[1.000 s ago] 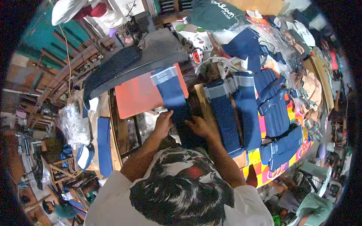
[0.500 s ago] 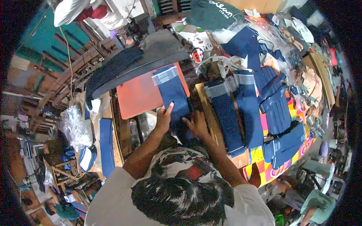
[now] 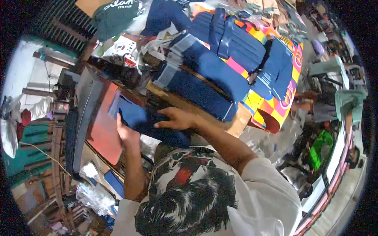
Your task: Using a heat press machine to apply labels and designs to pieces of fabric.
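Note:
A long navy fabric strip (image 3: 136,114), with a pale translucent band at its far end, lies across an orange-red board (image 3: 103,131) and reaches toward my body. My left hand (image 3: 128,134) grips its left edge, thumb laid on top and the other fingers hidden. Over the strip's near right part is my right hand (image 3: 177,118), open, fingers stretched apart and pointing left; whether they touch the cloth I cannot tell. Just beyond the right hand, more navy strips (image 3: 193,88) with clear bands at their ends rest side by side on a wooden board (image 3: 167,93).
A dark padded machine part (image 3: 84,106) borders the orange-red board on the left. Navy pieces (image 3: 240,43) are stacked on a bright patterned sheet (image 3: 286,94) at the far right. Crumpled clear plastic (image 3: 94,198) sits at lower left. A white printed cloth (image 3: 118,51) lies beyond the board.
The whole view has swung to the right, so the table and boards appear turned. My left hand still grips the strip; the fingers of my right hand have stretched out over it.

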Available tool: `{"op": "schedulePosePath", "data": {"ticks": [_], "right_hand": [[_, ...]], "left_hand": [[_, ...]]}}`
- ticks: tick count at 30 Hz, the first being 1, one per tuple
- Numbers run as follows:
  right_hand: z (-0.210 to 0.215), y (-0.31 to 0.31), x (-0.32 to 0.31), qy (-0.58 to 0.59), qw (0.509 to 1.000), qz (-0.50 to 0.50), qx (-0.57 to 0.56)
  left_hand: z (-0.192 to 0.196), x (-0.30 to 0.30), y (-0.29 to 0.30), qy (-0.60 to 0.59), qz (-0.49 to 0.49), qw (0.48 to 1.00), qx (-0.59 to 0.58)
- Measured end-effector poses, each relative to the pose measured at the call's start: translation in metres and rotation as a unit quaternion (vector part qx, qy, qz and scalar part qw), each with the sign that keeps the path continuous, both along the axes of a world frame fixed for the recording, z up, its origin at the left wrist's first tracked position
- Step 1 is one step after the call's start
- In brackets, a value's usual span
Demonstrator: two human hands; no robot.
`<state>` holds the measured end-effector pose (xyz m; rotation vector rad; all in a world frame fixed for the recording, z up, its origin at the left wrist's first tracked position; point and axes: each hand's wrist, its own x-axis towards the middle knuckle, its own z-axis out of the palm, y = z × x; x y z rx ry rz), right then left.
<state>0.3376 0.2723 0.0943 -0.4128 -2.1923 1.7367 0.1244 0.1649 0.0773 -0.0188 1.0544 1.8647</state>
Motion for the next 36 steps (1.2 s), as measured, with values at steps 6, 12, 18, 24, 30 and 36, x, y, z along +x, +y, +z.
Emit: {"op": "schedulePosePath", "data": {"ticks": [6,12,18,24,30,36], "right_hand": [[-0.045,-0.002,0.101,-0.116,0.988,-0.003,-0.103],[-0.023,-0.026,0.187,-0.257,0.909,-0.32,-0.066],[-0.032,0.067,0.194,0.025,0.794,-0.546,-0.266],[-0.101,0.129,0.242,-0.272,0.821,-0.502,0.034],[-0.112,0.147,0.27,-0.419,0.794,-0.386,0.213],[-0.106,0.128,0.26,-0.312,0.825,-0.453,0.13]], "left_hand": [[-0.006,0.024,0.019,0.022,-0.115,0.993,0.007],[-0.013,0.073,0.095,0.055,-0.134,0.987,-0.064],[0.001,0.091,0.226,0.03,-0.254,0.966,-0.023],[-0.071,0.079,0.132,0.132,-0.366,0.907,-0.16],[-0.213,-0.004,-0.101,0.213,-0.41,0.829,-0.316],[-0.327,-0.064,-0.309,0.23,-0.399,0.843,-0.278]]}}
